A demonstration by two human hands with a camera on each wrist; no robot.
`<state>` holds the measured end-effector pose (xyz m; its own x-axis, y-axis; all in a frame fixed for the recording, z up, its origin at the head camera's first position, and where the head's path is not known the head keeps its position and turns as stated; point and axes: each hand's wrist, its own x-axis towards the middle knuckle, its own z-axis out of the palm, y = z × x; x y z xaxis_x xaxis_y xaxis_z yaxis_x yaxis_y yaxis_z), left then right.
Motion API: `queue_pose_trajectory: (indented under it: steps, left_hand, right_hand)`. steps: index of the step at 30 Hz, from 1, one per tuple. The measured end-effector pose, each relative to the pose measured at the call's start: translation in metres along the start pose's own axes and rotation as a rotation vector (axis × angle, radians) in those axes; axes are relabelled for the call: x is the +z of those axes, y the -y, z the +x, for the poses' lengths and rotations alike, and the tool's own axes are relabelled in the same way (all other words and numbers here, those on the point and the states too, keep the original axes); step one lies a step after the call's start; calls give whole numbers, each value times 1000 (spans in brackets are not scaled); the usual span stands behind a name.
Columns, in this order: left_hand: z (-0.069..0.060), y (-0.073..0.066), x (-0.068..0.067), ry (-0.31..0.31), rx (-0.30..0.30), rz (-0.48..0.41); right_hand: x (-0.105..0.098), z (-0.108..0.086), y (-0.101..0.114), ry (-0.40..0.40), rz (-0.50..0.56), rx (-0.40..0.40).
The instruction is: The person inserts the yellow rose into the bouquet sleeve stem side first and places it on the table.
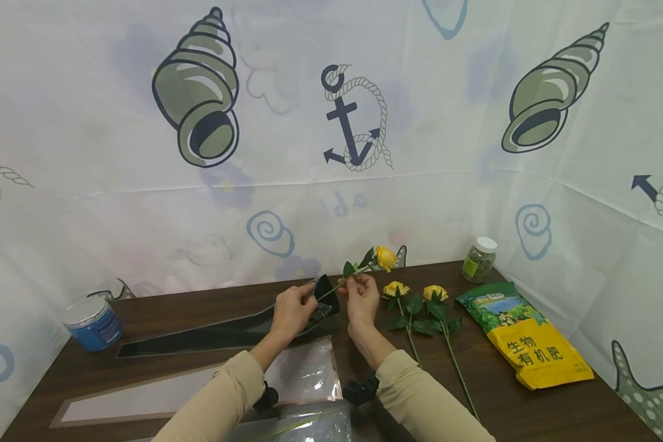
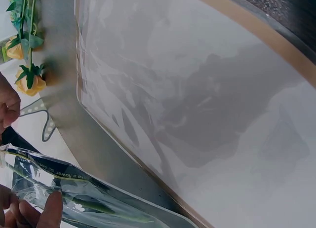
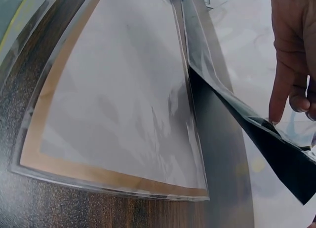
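Note:
In the head view my left hand pinches the mouth of a long, tapering flower sleeve, black behind and clear in front. My right hand pinches the stem of a yellow rose just under its leaves. The bloom points up and right, and its stem runs down into the sleeve's mouth. Through the clear film in the left wrist view, part of the green stem shows inside. The right wrist view shows the left fingers at the sleeve's edge; the right hand is nearly out of that view.
Two more yellow roses lie right of my hands. A yellow-green bag and a white-lidded jar are farther right. White sleeves with tan borders and a clear sleeve lie in front. A blue jar stands left.

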<state>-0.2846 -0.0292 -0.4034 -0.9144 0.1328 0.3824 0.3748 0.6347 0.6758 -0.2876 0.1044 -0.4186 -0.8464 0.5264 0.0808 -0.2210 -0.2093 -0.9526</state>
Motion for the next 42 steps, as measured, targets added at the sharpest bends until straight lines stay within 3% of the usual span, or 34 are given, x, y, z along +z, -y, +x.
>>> queue_pose_trajectory:
  steps: [4, 16, 26, 36, 42]
  left_hand:
    - [0, -1, 0, 0, 3, -2]
    - [1, -5, 4, 3, 9, -15]
    - [-2, -6, 6, -8, 17, -13]
    - [-1, -4, 7, -20, 30, -7]
    - [0, -4, 6, -7, 27, -3]
  right_hand:
    - [1, -1, 0, -12, 15, -8]
    - [3, -7, -6, -19, -127, 55]
    - [-3, -6, -3, -9, 29, 64]
    - [-3, -5, -2, -82, -22, 13]
    - [-5, -1, -3, -100, 118, 35]
